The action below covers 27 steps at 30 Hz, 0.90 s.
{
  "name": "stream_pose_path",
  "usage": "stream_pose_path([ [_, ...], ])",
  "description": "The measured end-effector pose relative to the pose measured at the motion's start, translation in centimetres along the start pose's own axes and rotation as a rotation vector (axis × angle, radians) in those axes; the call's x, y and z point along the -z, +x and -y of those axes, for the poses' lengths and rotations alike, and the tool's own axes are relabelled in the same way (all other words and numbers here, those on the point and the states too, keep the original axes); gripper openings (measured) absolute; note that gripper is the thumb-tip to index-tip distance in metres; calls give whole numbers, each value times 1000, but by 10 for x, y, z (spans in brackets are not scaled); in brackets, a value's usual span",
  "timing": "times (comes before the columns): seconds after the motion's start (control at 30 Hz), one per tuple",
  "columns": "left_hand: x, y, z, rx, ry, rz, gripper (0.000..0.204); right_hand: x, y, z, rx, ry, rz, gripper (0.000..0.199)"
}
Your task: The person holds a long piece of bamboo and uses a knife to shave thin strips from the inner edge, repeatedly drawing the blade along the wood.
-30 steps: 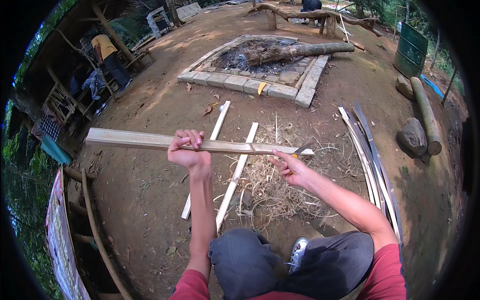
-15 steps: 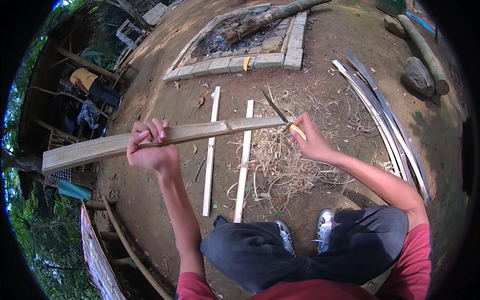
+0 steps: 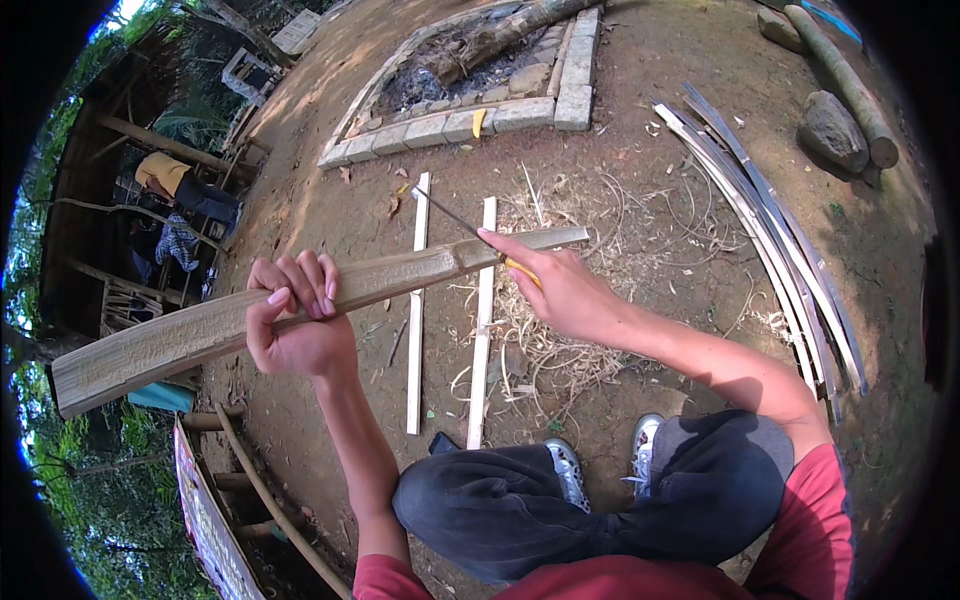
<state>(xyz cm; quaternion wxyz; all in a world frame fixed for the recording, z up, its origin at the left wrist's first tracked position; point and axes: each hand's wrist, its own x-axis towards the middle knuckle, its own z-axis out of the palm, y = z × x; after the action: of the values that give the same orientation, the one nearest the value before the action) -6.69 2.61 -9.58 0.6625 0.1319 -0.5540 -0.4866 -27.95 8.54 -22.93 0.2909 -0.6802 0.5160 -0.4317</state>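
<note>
Stretching across the view from lower left to centre, a long split bamboo slat [image 3: 200,335] is held level above the dirt ground [image 3: 640,150]. The left hand [image 3: 298,325] wraps closed fingers around its middle. The right hand [image 3: 560,290] grips a yellow-handled knife [image 3: 470,228], forefinger extended, blade laid against the slat's narrow end. Two thin strips [image 3: 483,330] lie below, amid shavings [image 3: 540,340].

Long pale bamboo slat [image 3: 300,305], held near-horizontal, left end lower; thin knife blade [image 3: 450,212] crossing right end.
</note>
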Motion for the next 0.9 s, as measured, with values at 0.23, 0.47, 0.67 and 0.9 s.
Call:
stream_pose_path([
  [0.23, -6, -10, 0, -29, 5, 7, 19, -15, 1, 16, 152, -158, 7, 54],
  [0.47, -4, -20, -4, -54, 33, -119, 19, -16, 1, 23, 140, -190, 48, 56],
  [0.67, 0, -29, -1, -89, 68, -217, 17, -22, -5, 21, 187, -204, 57, 59],
  [0.9, 1, -30, 1, -130, 90, -277, 16, -19, -11, 51, 197, -260, 132, 60],
])
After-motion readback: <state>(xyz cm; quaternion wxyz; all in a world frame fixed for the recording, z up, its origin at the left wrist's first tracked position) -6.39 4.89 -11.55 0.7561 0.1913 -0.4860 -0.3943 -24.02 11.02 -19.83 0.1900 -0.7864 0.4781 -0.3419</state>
